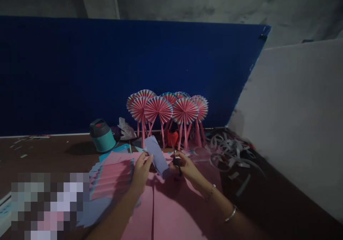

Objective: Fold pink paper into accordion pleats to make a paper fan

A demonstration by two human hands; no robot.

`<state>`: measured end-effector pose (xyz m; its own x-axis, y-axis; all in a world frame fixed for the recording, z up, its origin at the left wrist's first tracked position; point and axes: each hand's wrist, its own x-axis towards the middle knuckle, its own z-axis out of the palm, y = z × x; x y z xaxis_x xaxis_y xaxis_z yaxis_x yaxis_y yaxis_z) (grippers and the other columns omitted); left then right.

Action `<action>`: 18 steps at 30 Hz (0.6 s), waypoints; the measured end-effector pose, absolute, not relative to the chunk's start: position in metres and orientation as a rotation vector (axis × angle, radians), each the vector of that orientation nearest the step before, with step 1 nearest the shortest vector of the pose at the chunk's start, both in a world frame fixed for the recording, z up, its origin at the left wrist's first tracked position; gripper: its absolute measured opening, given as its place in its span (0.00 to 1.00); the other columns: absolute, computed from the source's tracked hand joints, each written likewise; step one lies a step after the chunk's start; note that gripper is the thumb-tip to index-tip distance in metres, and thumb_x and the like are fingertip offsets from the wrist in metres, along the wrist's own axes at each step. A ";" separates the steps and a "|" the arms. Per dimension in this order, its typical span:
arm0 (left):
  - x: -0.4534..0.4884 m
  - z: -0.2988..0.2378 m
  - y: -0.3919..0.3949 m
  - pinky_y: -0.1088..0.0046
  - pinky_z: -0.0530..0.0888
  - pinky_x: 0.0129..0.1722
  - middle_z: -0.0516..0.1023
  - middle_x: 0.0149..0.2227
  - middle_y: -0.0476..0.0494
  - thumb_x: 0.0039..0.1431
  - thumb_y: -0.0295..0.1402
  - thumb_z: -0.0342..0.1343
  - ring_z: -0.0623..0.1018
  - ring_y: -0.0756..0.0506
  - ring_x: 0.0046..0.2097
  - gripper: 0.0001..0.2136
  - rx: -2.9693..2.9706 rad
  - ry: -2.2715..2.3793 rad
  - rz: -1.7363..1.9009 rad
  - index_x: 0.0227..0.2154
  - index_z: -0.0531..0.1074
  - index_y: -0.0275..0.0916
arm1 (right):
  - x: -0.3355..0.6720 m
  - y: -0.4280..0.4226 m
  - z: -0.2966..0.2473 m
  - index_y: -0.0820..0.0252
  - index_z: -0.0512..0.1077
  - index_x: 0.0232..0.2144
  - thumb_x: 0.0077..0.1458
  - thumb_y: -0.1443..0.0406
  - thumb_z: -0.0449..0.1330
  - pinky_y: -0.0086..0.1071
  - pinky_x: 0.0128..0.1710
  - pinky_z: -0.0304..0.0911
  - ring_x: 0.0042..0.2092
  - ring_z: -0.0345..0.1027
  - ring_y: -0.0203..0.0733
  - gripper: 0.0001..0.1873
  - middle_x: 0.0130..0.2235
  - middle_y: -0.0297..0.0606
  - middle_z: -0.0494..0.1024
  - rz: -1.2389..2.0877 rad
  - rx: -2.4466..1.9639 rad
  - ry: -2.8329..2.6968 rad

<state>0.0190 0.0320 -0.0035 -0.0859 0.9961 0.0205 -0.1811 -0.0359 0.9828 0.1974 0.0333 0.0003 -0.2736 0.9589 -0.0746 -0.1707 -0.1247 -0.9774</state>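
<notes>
Lilac paper strip (158, 156) pinched in left hand (140, 172), scissors (176, 160) in right hand (188, 169)

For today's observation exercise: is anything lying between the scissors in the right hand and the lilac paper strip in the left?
Nothing visible does. The left hand pinches the paper strip by its left edge; the right hand holds the scissors right beside its other edge. Whether the blades touch it is unclear.
</notes>
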 end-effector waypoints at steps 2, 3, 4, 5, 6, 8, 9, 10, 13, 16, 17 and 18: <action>0.019 -0.004 0.032 0.76 0.70 0.23 0.75 0.24 0.51 0.49 0.47 0.58 0.75 0.48 0.24 0.17 1.045 1.127 1.391 0.33 0.68 0.38 | 0.197 0.031 0.003 0.56 0.64 0.35 0.33 0.63 0.69 0.24 0.22 0.51 0.22 0.59 0.30 0.24 0.24 0.26 0.71 1.611 -0.992 -1.228; 0.020 -0.003 0.031 0.76 0.70 0.23 0.76 0.24 0.51 0.49 0.46 0.59 0.76 0.48 0.25 0.17 1.042 1.131 1.406 0.34 0.69 0.38 | 0.196 0.029 0.004 0.57 0.64 0.34 0.34 0.63 0.68 0.23 0.22 0.50 0.21 0.57 0.29 0.23 0.22 0.25 0.69 1.625 -1.000 -1.246; 0.020 -0.003 0.030 0.76 0.70 0.24 0.76 0.25 0.50 0.48 0.46 0.59 0.76 0.48 0.26 0.17 1.038 1.127 1.418 0.34 0.69 0.38 | 0.196 0.029 0.005 0.57 0.64 0.33 0.34 0.64 0.67 0.23 0.21 0.49 0.21 0.55 0.28 0.22 0.21 0.23 0.68 1.622 -1.011 -1.264; 0.021 -0.002 0.029 0.76 0.71 0.25 0.77 0.26 0.50 0.48 0.45 0.60 0.76 0.48 0.26 0.17 1.030 1.107 1.420 0.35 0.69 0.37 | 0.195 0.028 0.005 0.58 0.64 0.32 0.34 0.65 0.66 0.23 0.21 0.48 0.20 0.54 0.27 0.20 0.20 0.22 0.66 1.607 -1.021 -1.281; 0.021 -0.001 0.029 0.76 0.71 0.26 0.78 0.26 0.49 0.48 0.44 0.61 0.77 0.48 0.27 0.18 1.022 1.067 1.401 0.37 0.70 0.37 | 0.195 0.028 0.004 0.58 0.65 0.32 0.34 0.66 0.65 0.23 0.21 0.48 0.20 0.53 0.27 0.19 0.19 0.21 0.65 1.586 -1.030 -1.291; 0.021 0.000 0.028 0.74 0.72 0.26 0.79 0.27 0.47 0.46 0.42 0.63 0.77 0.48 0.27 0.19 1.012 0.968 1.308 0.39 0.70 0.36 | 0.194 0.029 0.001 0.57 0.64 0.32 0.34 0.66 0.64 0.23 0.20 0.48 0.19 0.52 0.27 0.19 0.19 0.21 0.64 1.555 -1.041 -1.300; 0.021 0.000 0.027 0.74 0.73 0.26 0.79 0.27 0.46 0.45 0.41 0.64 0.77 0.47 0.26 0.20 1.009 0.935 1.253 0.38 0.71 0.35 | 0.194 0.030 -0.001 0.57 0.64 0.33 0.34 0.66 0.63 0.23 0.20 0.48 0.19 0.52 0.28 0.19 0.18 0.21 0.64 1.546 -1.041 -1.300; 0.021 0.000 0.028 0.73 0.73 0.26 0.79 0.27 0.45 0.43 0.41 0.65 0.77 0.47 0.25 0.19 1.009 0.928 1.215 0.37 0.72 0.34 | 0.194 0.031 -0.002 0.57 0.64 0.33 0.34 0.66 0.63 0.23 0.19 0.47 0.18 0.51 0.28 0.19 0.17 0.20 0.63 1.542 -1.037 -1.299; 0.019 -0.002 0.030 0.74 0.72 0.23 0.79 0.23 0.45 0.38 0.41 0.67 0.75 0.48 0.22 0.18 1.003 1.072 1.222 0.29 0.74 0.33 | 0.195 0.033 -0.006 0.57 0.63 0.34 0.35 0.65 0.64 0.24 0.18 0.46 0.17 0.49 0.28 0.20 0.15 0.19 0.60 1.536 -1.025 -1.307; 0.015 -0.002 0.033 0.74 0.72 0.23 0.79 0.22 0.46 0.37 0.42 0.67 0.75 0.48 0.22 0.18 0.975 1.177 1.275 0.28 0.74 0.33 | 0.199 0.033 -0.006 0.58 0.63 0.35 0.37 0.62 0.66 0.24 0.19 0.48 0.18 0.51 0.28 0.22 0.18 0.21 0.63 1.551 -1.028 -1.306; 0.013 -0.001 0.034 0.73 0.72 0.24 0.79 0.23 0.46 0.37 0.43 0.66 0.76 0.48 0.22 0.18 0.964 1.171 1.287 0.28 0.74 0.33 | 0.201 0.033 -0.006 0.58 0.64 0.36 0.37 0.60 0.67 0.24 0.20 0.49 0.19 0.52 0.28 0.23 0.20 0.22 0.64 1.569 -1.031 -1.306; 0.010 0.000 0.035 0.73 0.72 0.24 0.79 0.23 0.46 0.38 0.44 0.66 0.76 0.47 0.23 0.19 0.952 1.156 1.300 0.29 0.74 0.34 | 0.203 0.033 -0.005 0.59 0.64 0.37 0.37 0.58 0.68 0.24 0.21 0.49 0.21 0.54 0.28 0.24 0.22 0.23 0.65 1.594 -1.037 -1.314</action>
<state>0.0104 0.0345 0.0005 -0.0774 0.9926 -0.0932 -0.2084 0.0753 0.9751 0.2030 0.0330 -0.0048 -0.3376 0.9361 -0.0985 -0.0820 -0.1335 -0.9876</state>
